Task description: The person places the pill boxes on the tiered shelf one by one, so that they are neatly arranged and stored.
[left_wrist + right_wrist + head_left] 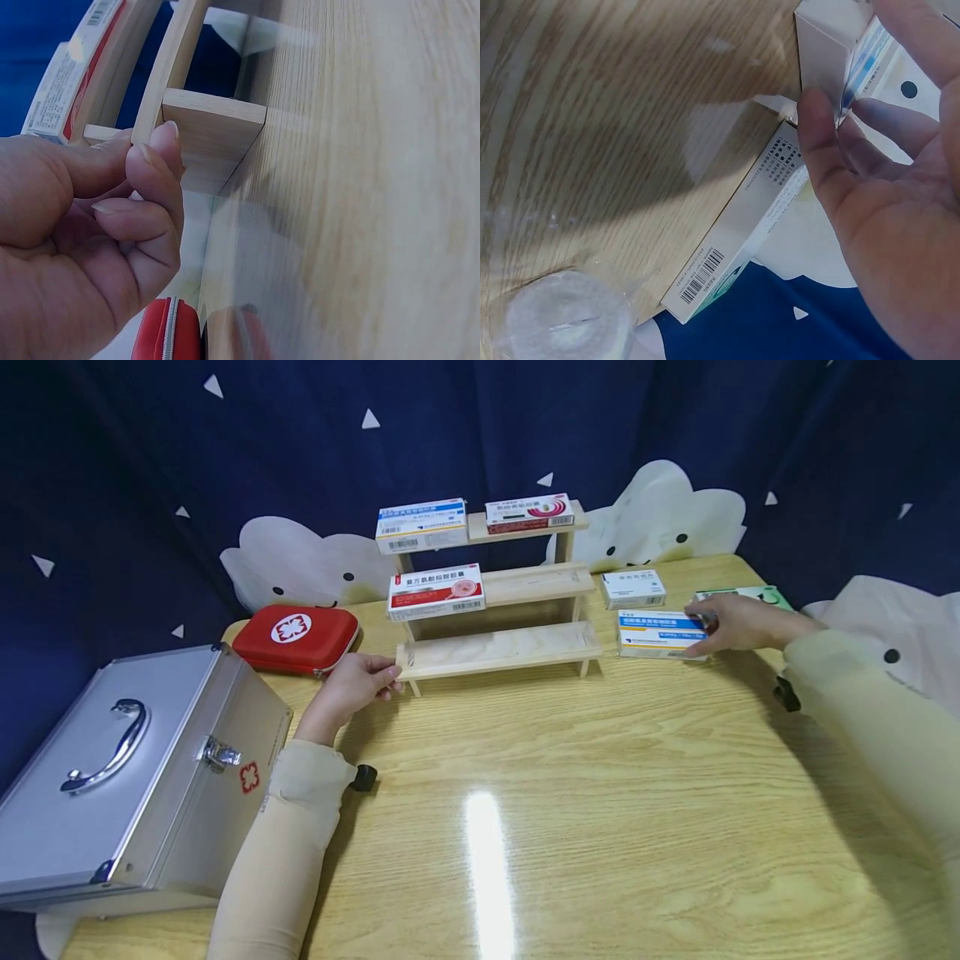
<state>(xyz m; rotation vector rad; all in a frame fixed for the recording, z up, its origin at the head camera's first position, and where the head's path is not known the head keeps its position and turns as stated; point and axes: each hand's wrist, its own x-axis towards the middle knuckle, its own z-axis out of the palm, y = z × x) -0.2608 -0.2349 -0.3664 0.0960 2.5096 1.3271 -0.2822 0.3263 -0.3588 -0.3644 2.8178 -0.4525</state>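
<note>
My left hand (pixel 355 683) pinches the left end of the lowest tier of a wooden three-tier stand (pixel 498 650) between thumb and fingertips. In the left wrist view, the left fingers (pixel 154 169) curl at the tier's edge, just above its leg. At the right, my right hand (pixel 738 622) holds the right end of a blue-and-white medicine box (pixel 652 633), thumb at its near edge and fingers over the far side. The right wrist view shows the white end of that medicine box (pixel 832 45) between the fingers.
On the stand are a blue-and-white box (pixel 422 527), a pink-and-white box (pixel 529 513) and a red-and-white box (pixel 437 592). A small white box (pixel 633 588) and green-and-white box (pixel 757 597) lie at right. A red case (pixel 296 639) and silver metal case (pixel 142 768) stand left.
</note>
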